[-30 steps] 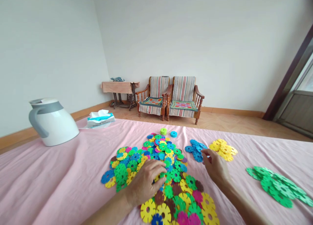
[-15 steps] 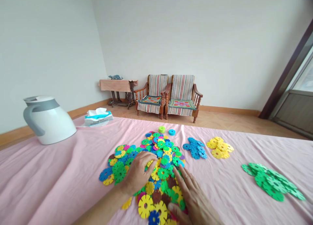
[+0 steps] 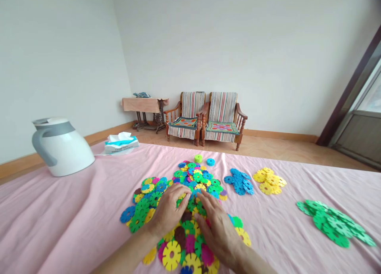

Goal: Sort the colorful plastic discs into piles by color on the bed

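A heap of flower-shaped plastic discs (image 3: 172, 255), notched round the edge and of many colours, lies in front of me. My left hand (image 3: 170, 205) rests over its middle, fingers curled toward the thumb. Green and yellow discs show in the gap, but what the fingertips hold, if anything, is hidden. Beside it my right hand (image 3: 218, 224) lies over the heap with fingers stretched forward and thumb apart. Its fingertips are among the discs, close to the left fingertips. Behind the heap stand a lime-green stack (image 3: 198, 158) and a blue stack (image 3: 210, 162) of discs.
To the right lie a blue pile (image 3: 239, 181), a yellow pile (image 3: 269, 181) and a green pile (image 3: 335, 223) of discs on the pink cloth (image 3: 268, 238). A white jug (image 3: 70, 151) and a tissue box (image 3: 122, 144) stand left. Two armchairs (image 3: 223, 115) are beyond.
My right hand has moved left and forward across the heap, nearer my left hand. Some discs now show to its right. The left hand stays nearly in place.
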Available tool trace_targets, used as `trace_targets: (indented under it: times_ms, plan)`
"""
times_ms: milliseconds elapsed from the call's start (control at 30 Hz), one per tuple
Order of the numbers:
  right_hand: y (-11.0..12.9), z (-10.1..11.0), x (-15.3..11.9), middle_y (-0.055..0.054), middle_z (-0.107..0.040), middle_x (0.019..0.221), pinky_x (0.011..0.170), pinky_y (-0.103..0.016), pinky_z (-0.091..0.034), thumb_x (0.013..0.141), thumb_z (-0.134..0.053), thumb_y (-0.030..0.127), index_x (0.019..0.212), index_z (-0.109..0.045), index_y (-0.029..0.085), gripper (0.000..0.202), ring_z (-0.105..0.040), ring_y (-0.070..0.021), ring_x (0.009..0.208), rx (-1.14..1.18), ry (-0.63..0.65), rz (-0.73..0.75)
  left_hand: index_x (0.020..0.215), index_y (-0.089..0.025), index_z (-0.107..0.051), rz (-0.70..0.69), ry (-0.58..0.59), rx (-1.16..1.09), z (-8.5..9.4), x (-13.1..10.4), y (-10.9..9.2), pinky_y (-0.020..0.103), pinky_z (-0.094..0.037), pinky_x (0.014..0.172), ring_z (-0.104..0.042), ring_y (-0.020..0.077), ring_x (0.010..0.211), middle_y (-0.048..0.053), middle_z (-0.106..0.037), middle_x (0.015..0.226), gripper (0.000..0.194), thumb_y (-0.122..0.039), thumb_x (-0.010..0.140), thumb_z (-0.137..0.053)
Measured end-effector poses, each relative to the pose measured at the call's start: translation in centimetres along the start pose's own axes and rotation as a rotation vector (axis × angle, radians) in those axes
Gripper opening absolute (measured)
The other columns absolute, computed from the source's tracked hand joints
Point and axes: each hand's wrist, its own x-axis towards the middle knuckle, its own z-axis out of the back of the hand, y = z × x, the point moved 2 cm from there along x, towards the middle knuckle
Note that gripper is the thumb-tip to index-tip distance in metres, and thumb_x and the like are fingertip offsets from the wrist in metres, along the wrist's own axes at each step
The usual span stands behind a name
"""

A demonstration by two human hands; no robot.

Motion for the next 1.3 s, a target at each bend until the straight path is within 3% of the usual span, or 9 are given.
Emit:
trace_targets:
  times_ms: [133, 267, 533, 633, 733, 900, 1000, 1300]
  plan:
    - [-4.1, 0.8, 1.7, -0.017, -0.048, 0.141, 0.11, -0.045, -0.035, 0.092, -0.041, 0.04, 0.137, -0.044, 0.009, 0.055, -0.04, -0.0273, 0.133, -0.105, -0.149, -0.118, 0.086, -0.02, -0.065, -0.003, 0.019, 0.021, -0.3, -0.2, 0.1, 0.032, -0.047, 0.085, -0.061, 0.0186, 0.091, 0.002, -0.068, 0.089, 0.016, -0.021, 0.092, -0.051]
    - [-5.6, 0.5, 2.7, -0.019, -0.044, 0.143, 0.112, -0.046, -0.032, 0.09, -0.044, 0.047, 0.139, -0.043, 0.006, 0.064, -0.036, -0.0305, 0.136, -0.166, -0.085, -0.197, 0.087, -0.02, -0.066, -0.007, 0.031, 0.038, -0.5, -0.3, 0.2, 0.033, -0.047, 0.086, -0.062, 0.0185, 0.091, 0.002, -0.068, 0.089, 0.016, -0.021, 0.093, -0.051]
    - [-1.3, 0.1, 2.0, -0.017, -0.032, 0.151, 0.113, -0.044, -0.029, 0.089, -0.047, 0.042, 0.143, -0.037, 0.008, 0.065, -0.028, -0.029, 0.139, -0.043, 0.116, -0.091, 0.091, -0.021, -0.065, -0.01, -0.004, 0.034, -0.4, -0.2, 0.4, 0.033, -0.045, 0.091, -0.062, 0.0183, 0.094, 0.001, -0.069, 0.092, 0.015, -0.019, 0.092, -0.051]
    - [-0.4, 0.7, 1.2, -0.015, -0.039, 0.148, 0.113, -0.044, -0.03, 0.089, -0.048, 0.037, 0.141, -0.041, 0.011, 0.058, -0.032, -0.0268, 0.138, 0.052, 0.164, -0.002, 0.092, -0.022, -0.065, -0.011, -0.02, 0.033, -0.2, -0.1, 0.5, 0.034, -0.045, 0.093, -0.062, 0.0184, 0.094, 0.001, -0.069, 0.093, 0.015, -0.018, 0.091, -0.05]
    - [-0.6, 1.3, 0.3, -0.01, -0.054, 0.136, 0.108, -0.039, -0.038, 0.09, -0.046, 0.028, 0.135, -0.047, 0.019, 0.046, -0.047, -0.0217, 0.127, 0.154, 0.103, 0.064, 0.093, -0.022, -0.065, 0.011, -0.051, 0.026, 0.1, 0.0, 0.8, 0.033, -0.048, 0.088, -0.063, 0.0188, 0.094, 0.003, -0.069, 0.093, 0.017, -0.018, 0.091, -0.048]
    - [-2.7, 1.9, -0.2, -0.005, -0.066, 0.112, 0.092, -0.034, -0.048, 0.092, -0.04, 0.022, 0.117, -0.058, 0.024, 0.031, -0.06, -0.019, 0.106, 0.205, -0.088, 0.02, 0.09, -0.021, -0.065, 0.03, -0.061, 0.027, 0.1, 0.0, 1.4, 0.033, -0.05, 0.084, -0.063, 0.0197, 0.091, 0.004, -0.068, 0.09, 0.02, -0.016, 0.089, -0.046]
    - [-2.8, 1.9, 0.7, -0.006, -0.066, 0.108, 0.09, -0.035, -0.047, 0.09, -0.041, 0.019, 0.113, -0.061, 0.021, 0.03, -0.06, -0.0199, 0.103, 0.175, -0.093, 0.022, 0.09, -0.021, -0.066, 0.044, -0.066, 0.05, -0.2, 0.0, 1.8, 0.035, -0.05, 0.085, -0.063, 0.0208, 0.092, 0.004, -0.069, 0.091, 0.023, -0.013, 0.087, -0.044]
    - [0.3, -0.1, 5.0, -0.01, -0.064, 0.11, 0.094, -0.035, -0.043, 0.079, -0.048, 0.009, 0.12, -0.061, 0.018, 0.044, -0.055, -0.0234, 0.108, -0.003, -0.007, -0.002, 0.09, -0.021, -0.068, 0.084, -0.018, 0.069, -0.3, -0.2, 1.8, 0.037, -0.051, 0.083, -0.065, 0.0218, 0.088, 0.005, -0.07, 0.089, 0.029, -0.008, 0.084, -0.043]
